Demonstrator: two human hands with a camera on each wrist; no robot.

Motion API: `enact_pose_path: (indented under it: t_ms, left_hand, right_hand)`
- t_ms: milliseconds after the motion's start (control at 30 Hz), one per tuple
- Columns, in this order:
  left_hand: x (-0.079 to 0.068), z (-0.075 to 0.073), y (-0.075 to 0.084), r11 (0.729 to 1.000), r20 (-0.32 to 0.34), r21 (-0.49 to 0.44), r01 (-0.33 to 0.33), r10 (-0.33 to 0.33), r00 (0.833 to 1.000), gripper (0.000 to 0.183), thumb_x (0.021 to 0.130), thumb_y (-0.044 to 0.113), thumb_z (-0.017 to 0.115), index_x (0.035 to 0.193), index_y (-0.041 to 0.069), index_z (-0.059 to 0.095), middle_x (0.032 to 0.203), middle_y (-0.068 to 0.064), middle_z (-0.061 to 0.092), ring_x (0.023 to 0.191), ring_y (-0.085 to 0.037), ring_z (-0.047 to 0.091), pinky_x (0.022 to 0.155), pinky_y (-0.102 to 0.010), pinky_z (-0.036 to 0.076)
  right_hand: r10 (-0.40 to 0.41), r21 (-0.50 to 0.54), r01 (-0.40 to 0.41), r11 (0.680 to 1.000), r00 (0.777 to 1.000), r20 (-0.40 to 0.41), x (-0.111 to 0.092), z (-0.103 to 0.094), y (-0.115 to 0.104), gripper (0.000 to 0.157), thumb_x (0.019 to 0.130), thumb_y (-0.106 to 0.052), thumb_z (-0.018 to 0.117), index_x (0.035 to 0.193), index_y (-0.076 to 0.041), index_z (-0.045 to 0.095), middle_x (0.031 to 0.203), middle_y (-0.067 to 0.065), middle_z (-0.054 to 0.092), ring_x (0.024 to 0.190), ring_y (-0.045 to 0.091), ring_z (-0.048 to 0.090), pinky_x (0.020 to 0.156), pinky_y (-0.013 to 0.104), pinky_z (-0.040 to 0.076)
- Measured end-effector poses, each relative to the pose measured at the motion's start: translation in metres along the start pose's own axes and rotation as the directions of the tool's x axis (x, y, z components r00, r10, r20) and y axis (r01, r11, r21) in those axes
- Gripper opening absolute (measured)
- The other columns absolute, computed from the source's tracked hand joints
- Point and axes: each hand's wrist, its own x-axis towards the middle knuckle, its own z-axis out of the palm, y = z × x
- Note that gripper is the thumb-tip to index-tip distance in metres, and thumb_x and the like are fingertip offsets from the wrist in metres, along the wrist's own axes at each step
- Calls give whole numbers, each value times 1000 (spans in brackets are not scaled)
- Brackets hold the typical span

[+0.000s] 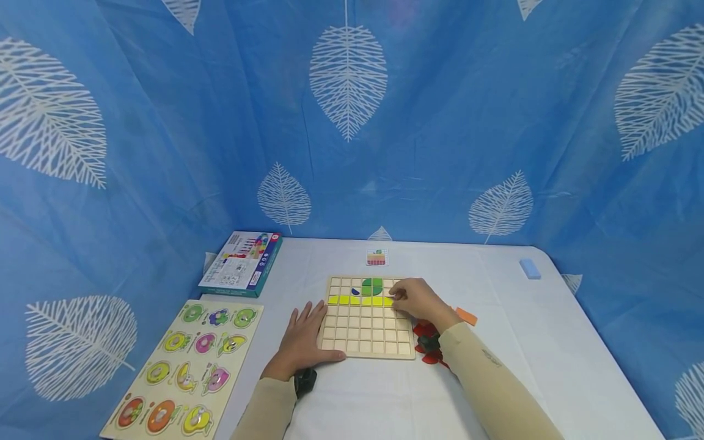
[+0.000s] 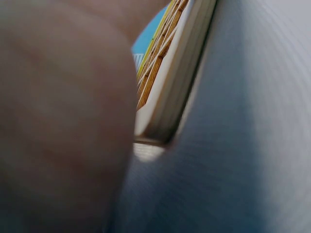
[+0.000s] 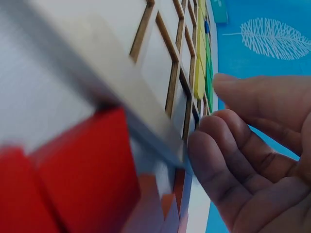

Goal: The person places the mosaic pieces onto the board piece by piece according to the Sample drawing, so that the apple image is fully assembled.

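A wooden grid board (image 1: pixel 368 349) lies on the table. A row of yellow tiles (image 1: pixel 354 300) crosses it, with green pieces (image 1: pixel 372 286) and a small dark blue piece (image 1: pixel 355 291) above the row. My left hand (image 1: pixel 302 339) rests spread at the board's left edge, its thumb along the front left corner. My right hand (image 1: pixel 418 299) bends its fingers over the right end of the yellow row. In the right wrist view, its fingertips (image 3: pixel 206 145) are right at the board's edge; I cannot tell whether they pinch a tile.
Red pieces (image 1: pixel 431 356) and an orange piece (image 1: pixel 466 316) lie right of the board, partly under my right forearm. A picture card (image 1: pixel 377 257) lies behind it. At left are a puzzle board (image 1: pixel 184 366) and a box (image 1: pixel 240 263); a blue block (image 1: pixel 530 269) sits far right.
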Motion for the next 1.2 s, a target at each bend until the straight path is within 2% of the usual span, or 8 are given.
enact_pose_path:
  t_ms: [200, 333, 467, 567, 733, 900, 1033, 1200]
  left_hand:
    - [0, 0, -2, 1000, 10, -1, 4, -4, 1000, 130, 64, 86, 76, 164, 11, 38, 169, -8, 32, 159, -34, 14, 126, -58, 3]
    - [1, -1, -1, 1000, 8, 2, 6, -6, 1000, 130, 64, 85, 77, 164, 11, 38, 170, -8, 32, 159, -34, 14, 126, -58, 3]
    - [2, -2, -1, 1000, 5, -2, 7, -7, 1000, 131, 64, 85, 77, 164, 10, 38, 170, -8, 32, 159, -34, 14, 126, -58, 3]
    - [2, -1, -1, 1000, 0, -4, 7, -7, 1000, 131, 63, 85, 78, 164, 10, 39, 169, -9, 33, 158, -34, 15, 126, -58, 4]
    - [-1, 0, -1, 1000, 8, -8, 9, -9, 1000, 132, 63, 85, 78, 164, 10, 38, 169, -8, 33, 158, -34, 15, 126, -58, 4]
    - [-1, 1, -2, 1000, 4, -8, 3, -3, 1000, 132, 63, 86, 77, 164, 10, 38, 169, -8, 33, 158, -34, 15, 126, -58, 4]
    - [0, -1, -1, 1000, 5, -15, 5, -5, 1000, 133, 63, 87, 77, 164, 11, 37, 169, -8, 33, 158, -34, 15, 126, -57, 4]
    - [-2, -2, 0, 1000, 13, -25, 12, -12, 1000, 132, 63, 86, 78, 164, 10, 38, 169, -8, 33, 158, -34, 15, 126, -58, 4]
  right_hand:
    - [6, -3, -6, 1000, 998, -60, -12, -14, 9, 23, 97, -7, 77, 119, 0, 77, 96, 0, 68, 85, 16, 62, 79, 39, 58]
    - [63, 21, -61, 998, 991, -119, -18, -27, 20, 22, 96, -6, 77, 117, 0, 76, 97, 3, 68, 82, 18, 63, 76, 38, 59]
    - [99, 31, -95, 995, 980, -174, -23, -40, 34, 22, 96, -6, 76, 117, 1, 76, 103, 9, 69, 89, 24, 66, 80, 43, 61]
    - [132, 21, -131, 991, 974, -182, -27, -49, 44, 23, 97, -6, 74, 119, 0, 75, 112, 13, 69, 102, 31, 65, 90, 51, 58]
    - [221, 49, -217, 975, 968, -121, -32, -53, 53, 28, 97, -3, 72, 124, -3, 74, 128, 19, 63, 120, 40, 57, 100, 57, 53]
    - [198, 18, -197, 980, 976, -91, -32, -46, 53, 26, 95, 2, 73, 120, -6, 76, 133, 19, 63, 126, 42, 56, 105, 59, 49]
    - [161, -7, -162, 987, 985, -67, -27, -37, 50, 29, 90, 4, 76, 117, -6, 77, 124, 14, 67, 117, 37, 61, 102, 55, 52]
    - [175, -14, -176, 984, 984, -37, -22, -29, 47, 31, 87, 3, 78, 117, -6, 76, 109, 7, 67, 98, 27, 60, 94, 47, 57]
